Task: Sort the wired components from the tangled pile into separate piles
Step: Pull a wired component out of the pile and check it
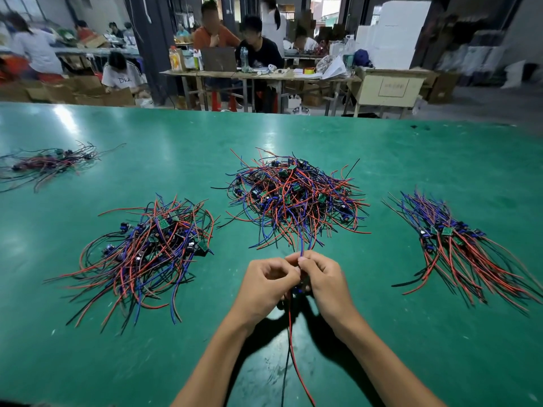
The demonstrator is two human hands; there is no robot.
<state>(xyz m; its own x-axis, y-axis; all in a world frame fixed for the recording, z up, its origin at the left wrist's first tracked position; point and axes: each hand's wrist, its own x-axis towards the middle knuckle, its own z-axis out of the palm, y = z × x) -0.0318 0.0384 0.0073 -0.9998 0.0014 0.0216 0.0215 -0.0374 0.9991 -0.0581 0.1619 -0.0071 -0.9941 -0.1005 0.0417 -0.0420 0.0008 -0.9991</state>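
While both hands meet near the middle of the desk's near edge, the left hand and right hand curl their fingers and pinch one wired component, a small dark part, hard to make out between the fingers, with thin red, blue and black insulated leads. Its blue and red leads run up into the big tangled pile at the desk's centre; a red and a black lead trail toward the near edge. Four heaps lie on the glossy green desk: the tangle, a loose pile toward the left edge, a combed, fanned bundle toward the right edge, and a small blurred heap near the far left corner.
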